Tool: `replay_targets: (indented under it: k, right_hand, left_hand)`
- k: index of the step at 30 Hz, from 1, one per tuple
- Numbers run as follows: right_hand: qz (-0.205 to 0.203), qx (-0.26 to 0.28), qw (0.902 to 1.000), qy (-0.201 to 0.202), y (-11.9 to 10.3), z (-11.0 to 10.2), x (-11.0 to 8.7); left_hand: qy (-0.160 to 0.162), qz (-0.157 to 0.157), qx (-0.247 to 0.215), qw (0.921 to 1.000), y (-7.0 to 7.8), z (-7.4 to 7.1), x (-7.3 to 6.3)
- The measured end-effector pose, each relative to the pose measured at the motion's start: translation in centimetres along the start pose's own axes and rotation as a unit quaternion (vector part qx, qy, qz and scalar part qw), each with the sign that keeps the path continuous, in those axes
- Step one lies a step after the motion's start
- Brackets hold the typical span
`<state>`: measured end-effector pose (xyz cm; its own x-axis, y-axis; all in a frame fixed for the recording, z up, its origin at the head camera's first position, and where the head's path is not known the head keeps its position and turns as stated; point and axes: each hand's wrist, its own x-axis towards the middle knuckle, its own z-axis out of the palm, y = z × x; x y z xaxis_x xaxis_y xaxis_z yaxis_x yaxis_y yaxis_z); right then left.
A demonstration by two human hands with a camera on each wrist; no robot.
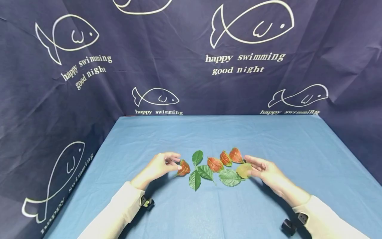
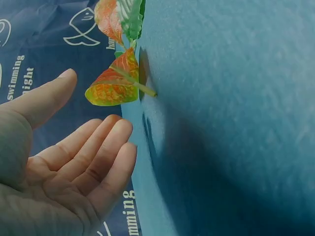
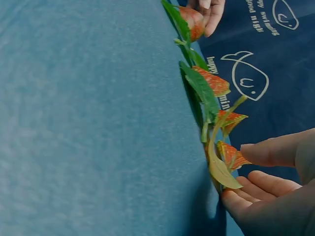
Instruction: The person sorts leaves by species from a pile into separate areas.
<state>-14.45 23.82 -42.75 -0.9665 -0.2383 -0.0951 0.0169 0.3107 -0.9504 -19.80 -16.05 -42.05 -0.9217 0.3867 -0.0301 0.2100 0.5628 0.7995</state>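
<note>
The person's left hand [image 1: 158, 167], left of centre in the head view's lower half, was open, and the left wrist view showed its thumb parted from the fingers and a gap before the nearest red leaf [image 1: 183, 168]. The right hand [image 1: 270, 176], in the lower right of the frame, was also open, its fingertips beside the yellow leaf [image 1: 243, 170]; whether they touched it could not be told. Between the hands, near the lower middle of the frame, an upper green leaf [image 1: 197, 157], a lower green leaf [image 1: 195, 181] and a slanted green leaf [image 1: 205, 171] formed a small cluster. To the right of it a broad red leaf [image 1: 215, 164], a narrow red leaf [image 1: 225, 158] and an upper red leaf [image 1: 235, 155] made a rising row, with a pale green leaf [image 1: 229, 177] below them. All lay on the blue tabletop [image 1: 191, 212], which filled the lower part of the frame. Behind it, across the upper part, hung navy cloth [image 1: 191, 39] printed with white fish outlines and lettering.
</note>
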Motion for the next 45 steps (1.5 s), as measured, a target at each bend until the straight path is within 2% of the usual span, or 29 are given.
replay_targets:
  k: [7, 15, 22, 26, 38, 45]
  right_hand:
    - [-0.006, 0.008, 0.9999, -0.010, 0.1, 0.3, -0.1]
    - [-0.003, 0.022, 0.9995, -0.020, 0.2, 0.2, -0.1]
    - [0.028, 0.030, 0.9990, -0.020, 0.0, 0.3, -0.2]
    - [0.031, 0.043, 0.9983, -0.023, -0.3, 0.4, -0.3]
    - [0.051, 0.052, 0.9972, -0.017, -0.7, 0.6, -0.3]
    - [0.063, 0.063, 0.9959, -0.016, -0.7, 0.6, -0.3]
  left_hand:
    - [-0.012, -0.001, 0.005, 0.9999, 0.1, 0.4, 0.1]
    - [0.002, -0.001, 0.032, 0.9995, 0.4, 0.7, 0.0]
    - [0.024, 0.004, 0.073, 0.9970, 0.6, 1.1, -0.2]
    - [0.031, 0.001, 0.085, 0.9959, 0.7, 1.3, -0.2]
    - [0.029, 0.012, 0.094, 0.9951, 0.9, 1.5, -0.1]
    - [0.028, 0.002, 0.090, 0.9956, 1.2, 1.4, 0.0]
